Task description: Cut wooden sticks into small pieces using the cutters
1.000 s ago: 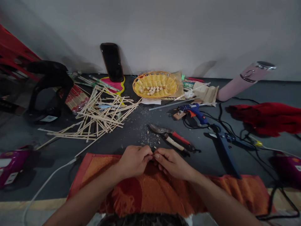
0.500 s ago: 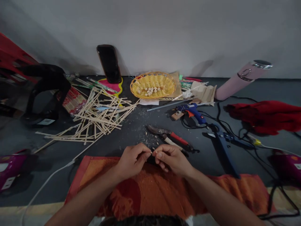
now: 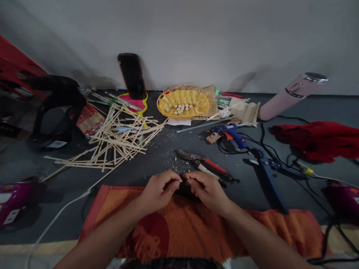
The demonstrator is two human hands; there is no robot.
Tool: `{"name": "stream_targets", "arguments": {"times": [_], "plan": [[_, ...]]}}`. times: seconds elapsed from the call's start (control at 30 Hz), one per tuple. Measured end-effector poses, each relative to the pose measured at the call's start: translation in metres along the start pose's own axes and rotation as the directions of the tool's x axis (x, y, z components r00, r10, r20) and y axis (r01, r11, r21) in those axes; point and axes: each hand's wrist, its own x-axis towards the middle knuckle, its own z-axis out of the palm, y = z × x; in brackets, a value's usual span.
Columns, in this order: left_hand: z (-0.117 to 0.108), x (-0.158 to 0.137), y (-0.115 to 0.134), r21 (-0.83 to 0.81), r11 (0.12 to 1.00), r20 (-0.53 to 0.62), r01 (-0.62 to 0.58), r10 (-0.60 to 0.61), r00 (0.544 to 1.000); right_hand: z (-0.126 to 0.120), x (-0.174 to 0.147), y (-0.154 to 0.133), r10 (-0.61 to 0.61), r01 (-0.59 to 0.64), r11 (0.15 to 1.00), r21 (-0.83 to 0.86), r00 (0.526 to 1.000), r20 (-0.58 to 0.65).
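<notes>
My left hand (image 3: 159, 189) pinches a small pale piece of wooden stick (image 3: 180, 181) between thumb and forefinger. Close beside it, my right hand (image 3: 208, 191) is also closed in a pinch, with a tiny pale bit of stick (image 3: 187, 178) at its fingertips. A narrow gap separates the two hands, which are held over the near part of the dark table and the orange towel (image 3: 185, 231). Just beyond them lie pruning shears (image 3: 207, 164) with one red and one pale handle, among crumbs and short cut pieces.
A pile of wooden sticks (image 3: 117, 142) spreads to the left. At the back stands a yellow basket (image 3: 183, 95) holding several small pieces. To the right are a blue glue gun (image 3: 232, 134), a blue cutter (image 3: 267, 175), cables, a red cloth (image 3: 319, 140) and a pink bottle (image 3: 290, 97).
My hands have drawn slightly apart, the right one moving a little to the right. The pale piece at my left fingertips shows more clearly. The view has shifted slightly.
</notes>
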Motion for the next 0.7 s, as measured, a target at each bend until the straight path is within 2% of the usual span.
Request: {"name": "stream_targets", "arguments": {"times": [0.07,0.13,0.3,0.53,0.7], "plan": [[0.0009,0.0000,0.0000,-0.006,1.000,0.002,0.009,-0.009,1.000,-0.0017,0.0006,0.0013,-0.150,0.132,0.962,-0.238,0.987,-0.057],[0.0015,0.0005,-0.0001,0.006,1.000,-0.011,0.014,-0.014,1.000,-0.0024,0.0010,0.0015,-0.243,0.208,0.919,-0.333,0.968,-0.065],[0.0029,0.0026,0.0008,0.064,0.998,0.008,0.015,-0.015,1.000,0.0006,-0.0005,-0.0008,-0.317,0.289,0.904,-0.316,0.948,-0.040],[0.0058,0.0018,-0.0009,0.181,0.983,0.040,-0.018,0.011,0.999,0.0023,-0.0014,-0.0041,-0.304,0.294,0.901,-0.318,0.952,0.017],[0.0069,0.0023,-0.0021,0.221,0.973,0.028,-0.066,0.062,0.998,0.0046,-0.0002,-0.0023,-0.335,0.317,0.900,-0.299,0.942,-0.010]]}}
